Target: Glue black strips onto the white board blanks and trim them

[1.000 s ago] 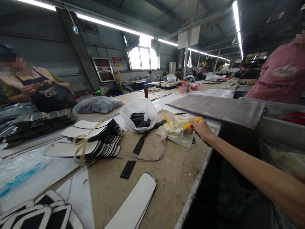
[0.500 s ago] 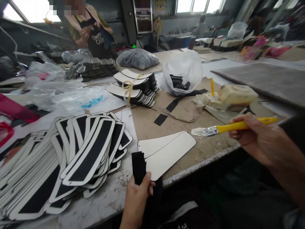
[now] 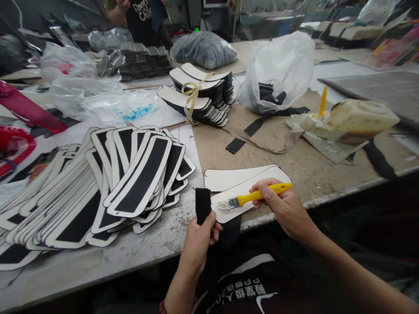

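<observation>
co-worker (image 3: 141, 24): cut by top edge | brush handle (image 3: 282, 188): partly behind right hand (image 3: 283, 208)

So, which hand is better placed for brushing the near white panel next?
Probably the right hand: it grips the yellow brush, bristles over the near white panel. The left hand holds black material.

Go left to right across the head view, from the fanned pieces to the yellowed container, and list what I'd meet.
Fanned black-and-white pieces → left hand → brush bristles → right hand → yellowed container.
</observation>
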`<state>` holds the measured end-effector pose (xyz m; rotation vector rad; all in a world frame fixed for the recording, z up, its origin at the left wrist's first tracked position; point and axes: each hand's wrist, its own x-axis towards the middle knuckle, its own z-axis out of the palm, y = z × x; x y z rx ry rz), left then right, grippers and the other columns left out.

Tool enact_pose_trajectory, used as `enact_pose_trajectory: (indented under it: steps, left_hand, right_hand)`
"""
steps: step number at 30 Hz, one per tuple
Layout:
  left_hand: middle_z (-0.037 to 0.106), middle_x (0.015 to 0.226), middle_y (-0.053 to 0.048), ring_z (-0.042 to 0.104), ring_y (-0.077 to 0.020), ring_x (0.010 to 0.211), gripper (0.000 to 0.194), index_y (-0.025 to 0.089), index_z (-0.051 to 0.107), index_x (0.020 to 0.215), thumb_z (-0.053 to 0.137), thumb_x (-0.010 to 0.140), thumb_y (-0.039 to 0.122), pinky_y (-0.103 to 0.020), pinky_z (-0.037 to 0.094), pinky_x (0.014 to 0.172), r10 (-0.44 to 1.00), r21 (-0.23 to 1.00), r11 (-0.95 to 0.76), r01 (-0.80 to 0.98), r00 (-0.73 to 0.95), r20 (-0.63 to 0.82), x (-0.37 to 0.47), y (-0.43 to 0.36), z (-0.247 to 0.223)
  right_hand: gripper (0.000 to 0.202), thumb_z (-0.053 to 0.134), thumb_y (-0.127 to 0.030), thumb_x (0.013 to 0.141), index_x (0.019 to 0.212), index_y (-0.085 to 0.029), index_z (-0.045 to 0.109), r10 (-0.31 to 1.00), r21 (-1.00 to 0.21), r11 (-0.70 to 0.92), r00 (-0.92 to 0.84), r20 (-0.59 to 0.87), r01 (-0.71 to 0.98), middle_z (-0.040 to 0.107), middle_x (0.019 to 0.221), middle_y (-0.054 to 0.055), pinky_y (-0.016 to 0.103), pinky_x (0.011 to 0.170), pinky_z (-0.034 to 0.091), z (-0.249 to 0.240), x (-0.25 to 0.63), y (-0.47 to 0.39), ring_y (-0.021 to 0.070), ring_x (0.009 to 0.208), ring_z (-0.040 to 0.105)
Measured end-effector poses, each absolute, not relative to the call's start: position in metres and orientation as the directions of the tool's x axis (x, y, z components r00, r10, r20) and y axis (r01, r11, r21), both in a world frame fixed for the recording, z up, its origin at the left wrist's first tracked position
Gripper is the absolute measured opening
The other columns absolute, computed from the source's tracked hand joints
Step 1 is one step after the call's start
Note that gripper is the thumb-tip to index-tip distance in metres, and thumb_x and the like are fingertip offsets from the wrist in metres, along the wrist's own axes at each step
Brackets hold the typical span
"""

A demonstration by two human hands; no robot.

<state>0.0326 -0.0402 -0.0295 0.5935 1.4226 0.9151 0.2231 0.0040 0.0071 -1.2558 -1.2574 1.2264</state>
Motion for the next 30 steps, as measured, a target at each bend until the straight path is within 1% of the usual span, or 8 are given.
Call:
enact_pose_trajectory:
  steps: [4, 9, 14, 18, 21, 25, 27, 30]
  left_hand:
    - [0.046, 0.041, 0.0, 0.034, -0.0075, 0.039, 0.039, 0.012, 0.055, 0.057, 0.061, 0.073, 0.048, -0.02, 0.021, 0.04, 0.825, 0.817, 0.538, -0.206, -0.069, -0.561, 0.031, -0.04, -0.029]
    - [0.045, 0.04, 0.001, 0.033, -0.0072, 0.038, 0.039, 0.013, 0.054, 0.057, 0.06, 0.074, 0.048, -0.02, 0.021, 0.04, 0.824, 0.82, 0.537, -0.2, -0.083, -0.56, 0.032, -0.041, -0.031]
    - [0.045, 0.041, 0.002, 0.035, -0.0084, 0.042, 0.04, 0.013, 0.055, 0.059, 0.062, 0.073, 0.05, -0.02, 0.024, 0.041, 0.82, 0.825, 0.54, -0.167, -0.116, -0.56, 0.034, -0.043, -0.032]
    - [0.047, 0.042, 0.001, 0.038, -0.0093, 0.043, 0.043, 0.013, 0.057, 0.059, 0.063, 0.071, 0.054, -0.02, 0.026, 0.042, 0.802, 0.813, 0.564, -0.144, -0.138, -0.581, 0.034, -0.044, -0.034]
    - [0.046, 0.041, 0.001, 0.038, -0.0094, 0.043, 0.045, 0.013, 0.058, 0.058, 0.066, 0.067, 0.057, -0.019, 0.028, 0.042, 0.788, 0.802, 0.58, -0.144, -0.15, -0.597, 0.034, -0.044, -0.038]
    - [0.047, 0.04, 0.0, 0.039, -0.0101, 0.04, 0.048, 0.013, 0.057, 0.056, 0.067, 0.062, 0.06, -0.02, 0.027, 0.039, 0.806, 0.823, 0.558, -0.106, -0.166, -0.568, 0.033, -0.044, -0.046]
    - [0.047, 0.04, 0.0, 0.039, -0.0106, 0.04, 0.048, 0.014, 0.057, 0.057, 0.067, 0.062, 0.061, -0.021, 0.028, 0.038, 0.824, 0.84, 0.537, -0.076, -0.166, -0.542, 0.032, -0.044, -0.05]
    - [0.048, 0.04, -0.001, 0.04, -0.0116, 0.039, 0.05, 0.014, 0.058, 0.057, 0.064, 0.062, 0.064, -0.022, 0.03, 0.037, 0.82, 0.834, 0.551, -0.033, -0.166, -0.548, 0.029, -0.043, -0.055]
  right_hand:
    - [0.03, 0.056, -0.045, 0.084, 0.083, -0.016, 0.062, 0.999, -0.995, -0.034, -0.032, -0.037, 0.096, 0.061, 0.078, 0.004, 0.025, 0.057, 0.053, 0.005, 0.218, 0.005, 0.0137, 0.061, 0.06]
    - [0.029, 0.057, -0.047, 0.083, 0.077, -0.019, 0.062, 0.998, -0.953, 0.02, 0.046, 0.035, 0.303, 0.06, 0.075, 0.003, 0.026, 0.058, 0.054, 0.012, 0.228, 0.007, 0.0152, 0.062, 0.06]
    - [0.028, 0.054, -0.047, 0.084, 0.08, -0.019, 0.061, 0.986, -0.889, 0.032, 0.132, 0.103, 0.456, 0.06, 0.078, 0.004, 0.026, 0.058, 0.053, 0.014, 0.256, 0.009, 0.0151, 0.062, 0.06]
    - [0.025, 0.05, -0.043, 0.088, 0.086, -0.02, 0.06, 0.969, -0.773, 0.059, 0.15, 0.196, 0.631, 0.06, 0.077, 0.003, 0.029, 0.065, 0.05, 0.01, 0.283, 0.011, 0.0178, 0.068, 0.061]
    - [0.022, 0.049, -0.04, 0.089, 0.087, -0.02, 0.059, 0.947, -0.691, 0.101, 0.144, 0.287, 0.716, 0.061, 0.082, 0.004, 0.031, 0.072, 0.049, 0.009, 0.297, 0.012, 0.0195, 0.076, 0.061]
    - [0.017, 0.049, -0.034, 0.09, 0.087, -0.02, 0.059, 0.914, -0.59, 0.175, 0.093, 0.396, 0.788, 0.061, 0.083, 0.004, 0.031, 0.074, 0.047, 0.012, 0.306, 0.013, 0.0191, 0.078, 0.059]
    - [0.015, 0.048, -0.032, 0.09, 0.086, -0.02, 0.058, 0.899, -0.56, 0.214, 0.063, 0.433, 0.8, 0.061, 0.084, 0.005, 0.031, 0.075, 0.046, 0.015, 0.307, 0.013, 0.0189, 0.079, 0.059]
    - [0.012, 0.049, -0.028, 0.09, 0.087, -0.02, 0.058, 0.873, -0.53, 0.281, 0.016, 0.488, 0.8, 0.061, 0.086, 0.005, 0.031, 0.077, 0.047, 0.017, 0.309, 0.013, 0.019, 0.081, 0.059]
